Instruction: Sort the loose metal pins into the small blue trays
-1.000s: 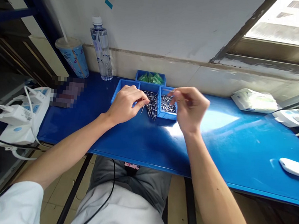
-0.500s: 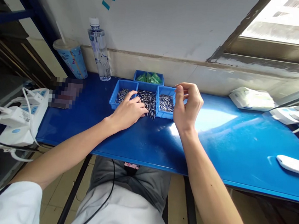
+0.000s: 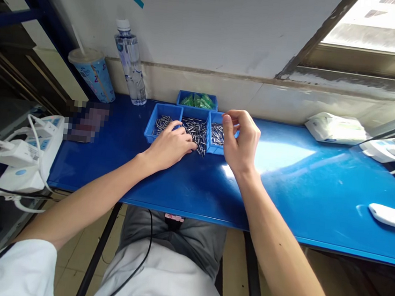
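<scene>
My left hand (image 3: 169, 149) lies low at the front of a loose pile of thin, pin-like metal pieces (image 3: 194, 131), its fingers spread and the tips touching the pile. Left of the pile stands a blue bin (image 3: 149, 131) with more such pieces, partly behind that hand. A second blue bin (image 3: 214, 150) on the right holds similar pieces. Above its right side is my right hand (image 3: 241, 141), with thumb and fingers curled together. Whatever may be between those fingertips is too small to make out.
Behind the pile, a blue bin (image 3: 181, 100) holds green packets (image 3: 200, 101). A water bottle (image 3: 131, 65) and a patterned cup (image 3: 97, 78) stand back left. Power strips (image 3: 29, 168) and cables lie at the left edge. A white packet (image 3: 337, 129) and white device (image 3: 390, 217) lie right.
My right hand has moved a little left, further over the right bin. My left hand has stayed at the pile with hardly any movement. The view has shifted slightly.
</scene>
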The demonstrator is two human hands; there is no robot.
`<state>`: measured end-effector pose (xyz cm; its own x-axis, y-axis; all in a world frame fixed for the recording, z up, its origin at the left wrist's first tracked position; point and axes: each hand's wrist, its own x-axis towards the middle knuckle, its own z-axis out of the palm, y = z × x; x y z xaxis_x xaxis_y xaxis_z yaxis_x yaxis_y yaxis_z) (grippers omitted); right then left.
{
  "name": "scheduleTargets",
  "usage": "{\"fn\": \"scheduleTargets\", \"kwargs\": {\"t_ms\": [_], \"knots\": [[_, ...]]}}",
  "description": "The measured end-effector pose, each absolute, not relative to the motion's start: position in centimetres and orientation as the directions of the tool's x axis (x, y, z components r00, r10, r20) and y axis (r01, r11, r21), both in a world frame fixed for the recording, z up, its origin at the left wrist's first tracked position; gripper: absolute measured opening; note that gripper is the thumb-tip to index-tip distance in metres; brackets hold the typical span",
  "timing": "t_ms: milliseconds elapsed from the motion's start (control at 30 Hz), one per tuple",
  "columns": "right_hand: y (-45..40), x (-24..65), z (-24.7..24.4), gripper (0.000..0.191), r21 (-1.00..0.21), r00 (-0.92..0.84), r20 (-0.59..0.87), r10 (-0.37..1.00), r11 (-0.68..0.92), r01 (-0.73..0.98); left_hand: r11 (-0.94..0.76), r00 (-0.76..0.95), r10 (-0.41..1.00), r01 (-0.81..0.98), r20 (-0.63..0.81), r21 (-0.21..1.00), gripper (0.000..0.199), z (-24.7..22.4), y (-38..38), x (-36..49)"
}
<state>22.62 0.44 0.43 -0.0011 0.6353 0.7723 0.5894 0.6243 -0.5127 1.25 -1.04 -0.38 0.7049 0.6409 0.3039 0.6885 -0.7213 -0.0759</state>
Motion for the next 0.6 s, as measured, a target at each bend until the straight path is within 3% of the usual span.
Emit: {"fn": "scheduleTargets", "kwargs": {"t_ms": [167, 367, 600], "knots": [[0.43, 22.53, 0.37, 0.024, -0.51, -0.013, 0.77, 0.637, 0.628, 0.587, -0.716, 0.702, 0.635, 0.692, 0.323, -0.094, 0.018, -0.51, -1.06, 1.28], [0.45, 22.37, 0.3, 0.031, -0.509, -0.013, 0.769, 0.64, 0.624, 0.594, -0.721, 0.709, 0.624, 0.684, 0.327, -0.109, 0.03, -0.57, -1.1, 1.29], [0.38, 22.37, 0.38, 0.028, -0.511, -0.025, 0.763, 0.645, 0.627, 0.588, -0.719, 0.711, 0.608, 0.682, 0.352, -0.134, 0.025, -0.78, -0.98, 1.31]]}}
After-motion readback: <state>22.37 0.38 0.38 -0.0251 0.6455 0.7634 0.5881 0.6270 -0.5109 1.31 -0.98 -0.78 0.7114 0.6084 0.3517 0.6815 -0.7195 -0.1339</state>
